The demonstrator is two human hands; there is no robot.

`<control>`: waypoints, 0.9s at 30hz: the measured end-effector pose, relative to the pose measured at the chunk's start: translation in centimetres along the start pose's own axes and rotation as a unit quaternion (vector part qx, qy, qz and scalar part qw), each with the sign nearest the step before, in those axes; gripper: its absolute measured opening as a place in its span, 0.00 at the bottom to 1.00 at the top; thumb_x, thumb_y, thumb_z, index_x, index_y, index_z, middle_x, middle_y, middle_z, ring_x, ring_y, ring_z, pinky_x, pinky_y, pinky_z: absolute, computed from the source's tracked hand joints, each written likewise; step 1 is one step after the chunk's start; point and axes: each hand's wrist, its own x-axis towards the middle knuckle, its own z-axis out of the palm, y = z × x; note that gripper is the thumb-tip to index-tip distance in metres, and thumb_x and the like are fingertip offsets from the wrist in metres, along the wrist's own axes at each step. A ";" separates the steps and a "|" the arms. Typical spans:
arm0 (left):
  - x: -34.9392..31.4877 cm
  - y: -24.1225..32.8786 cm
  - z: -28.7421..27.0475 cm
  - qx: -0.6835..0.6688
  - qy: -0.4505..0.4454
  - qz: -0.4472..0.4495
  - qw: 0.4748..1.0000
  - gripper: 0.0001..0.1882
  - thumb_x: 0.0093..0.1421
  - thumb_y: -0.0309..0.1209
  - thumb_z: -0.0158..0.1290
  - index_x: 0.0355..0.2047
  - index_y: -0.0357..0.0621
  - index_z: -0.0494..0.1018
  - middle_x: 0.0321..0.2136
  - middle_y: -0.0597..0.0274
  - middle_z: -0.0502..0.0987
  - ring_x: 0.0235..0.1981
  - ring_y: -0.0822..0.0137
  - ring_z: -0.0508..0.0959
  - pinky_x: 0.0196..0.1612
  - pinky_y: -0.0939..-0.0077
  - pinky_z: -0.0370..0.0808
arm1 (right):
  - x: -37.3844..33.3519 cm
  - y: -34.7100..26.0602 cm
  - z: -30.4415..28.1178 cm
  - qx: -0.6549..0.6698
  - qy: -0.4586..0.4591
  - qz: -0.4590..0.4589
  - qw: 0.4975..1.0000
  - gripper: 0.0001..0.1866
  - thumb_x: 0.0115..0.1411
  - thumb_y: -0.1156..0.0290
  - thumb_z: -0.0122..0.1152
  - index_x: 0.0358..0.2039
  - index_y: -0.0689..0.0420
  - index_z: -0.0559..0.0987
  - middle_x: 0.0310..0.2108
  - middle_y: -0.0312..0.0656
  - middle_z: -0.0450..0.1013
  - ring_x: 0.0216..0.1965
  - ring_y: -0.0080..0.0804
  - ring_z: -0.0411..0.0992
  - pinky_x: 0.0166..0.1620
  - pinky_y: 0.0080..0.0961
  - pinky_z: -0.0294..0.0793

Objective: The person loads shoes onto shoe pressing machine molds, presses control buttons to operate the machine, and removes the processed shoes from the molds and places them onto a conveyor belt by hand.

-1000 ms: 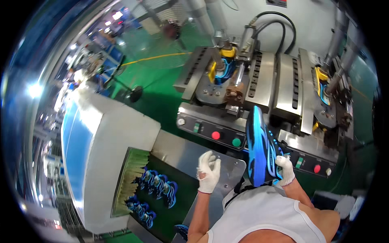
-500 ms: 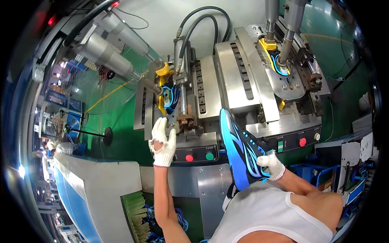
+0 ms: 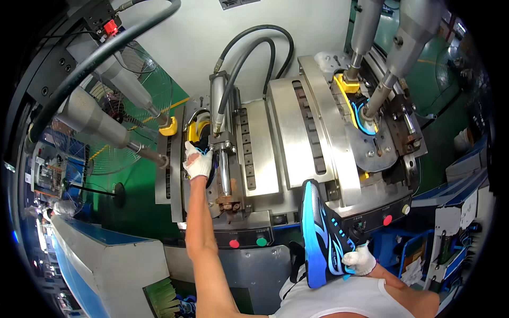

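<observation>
My right hand [image 3: 360,259], in a white knit glove, is closed on the heel and collar of a black sneaker [image 3: 323,233] with a blue-to-purple sole. The sneaker is held tilted, toe away from me, in front of the machine. My left hand [image 3: 197,161], gloved too, reaches to the left station and closes around a dark shoe [image 3: 200,142] with blue trim, seated by a yellow pad. The hand covers much of this shoe. Two press rods, one tipped with a yellow pad [image 3: 168,126], stand off to its left.
Another shoe [image 3: 366,117] is clamped under rods at the right station. Metal covers [image 3: 302,132] lie between the stations. Red and green buttons [image 3: 261,242] line the front panel. Black hoses [image 3: 265,42] arch behind; a fan [image 3: 132,90] stands left.
My left hand has moved forward from beside the station onto the shoe there. The left press rods have swung off that shoe. My right hand keeps the sneaker; the head view has shifted.
</observation>
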 end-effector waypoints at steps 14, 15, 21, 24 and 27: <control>-18.8 -3.8 -18.3 -0.224 0.162 0.005 0.961 0.40 0.51 0.35 0.70 0.63 0.36 0.66 0.53 0.42 0.79 0.53 0.46 0.80 0.59 0.58 0.74 | 8.4 0.0 5.9 -0.057 -0.002 0.122 0.991 0.21 0.59 0.74 0.72 0.52 0.62 0.79 0.39 0.39 0.80 0.35 0.24 0.79 0.37 0.23 0.82; -22.1 -5.1 -18.6 -0.239 0.156 -0.030 0.958 0.40 0.51 0.34 0.70 0.62 0.36 0.66 0.52 0.43 0.79 0.53 0.48 0.80 0.59 0.58 0.74 | 10.7 0.0 8.2 -0.096 -0.010 0.111 0.989 0.18 0.59 0.72 0.72 0.49 0.60 0.80 0.36 0.37 0.80 0.31 0.24 0.78 0.31 0.20 0.79; -42.0 -11.8 -14.6 -0.185 0.092 -0.231 0.951 0.37 0.48 0.29 0.69 0.59 0.38 0.70 0.48 0.44 0.79 0.49 0.47 0.79 0.57 0.56 0.73 | 29.6 3.0 22.2 -0.008 -0.106 0.063 0.992 0.09 0.59 0.75 0.69 0.40 0.58 0.81 0.34 0.39 0.79 0.28 0.28 0.78 0.20 0.31 0.74; -49.5 -12.1 -13.3 -0.126 0.033 -0.360 0.924 0.33 0.50 0.32 0.70 0.57 0.41 0.72 0.44 0.46 0.80 0.47 0.43 0.79 0.54 0.56 0.74 | 39.2 5.3 24.7 -0.175 -0.019 0.050 0.983 0.10 0.54 0.79 0.67 0.38 0.55 0.81 0.39 0.48 0.81 0.37 0.38 0.82 0.23 0.43 0.78; -57.2 -14.7 -9.2 -0.133 -0.011 -0.373 0.918 0.37 0.52 0.39 0.71 0.61 0.43 0.70 0.40 0.54 0.84 0.40 0.54 0.84 0.49 0.59 0.78 | 47.7 7.2 22.5 -0.408 0.075 0.014 0.910 0.14 0.53 0.76 0.69 0.41 0.58 0.83 0.41 0.48 0.81 0.42 0.41 0.82 0.36 0.45 0.81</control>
